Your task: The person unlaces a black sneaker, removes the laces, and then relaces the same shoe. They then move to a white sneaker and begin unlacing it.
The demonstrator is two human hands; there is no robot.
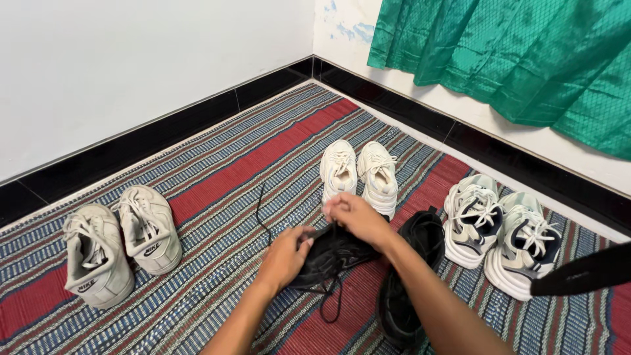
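while held low over the striped mat (217,177), black shoe (332,253) looks soft, dark and crumpled, thin black lace (261,210) trailing up and left across the mat. left hand (284,258) closed around its side, right hand (355,217) pinching at its top edge. second black shoe (411,276) lying just right. pale sneakers (358,172) behind, grey-white pair (121,240) with small dark side logos far left, chunky white-and-navy pair (503,230) right, below the green curtain (526,59).

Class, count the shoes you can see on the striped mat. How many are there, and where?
8: two grey-white shoes at left, two white shoes in the middle, two white-and-navy shoes at right, one black shoe in the hands, one black shoe beside it.
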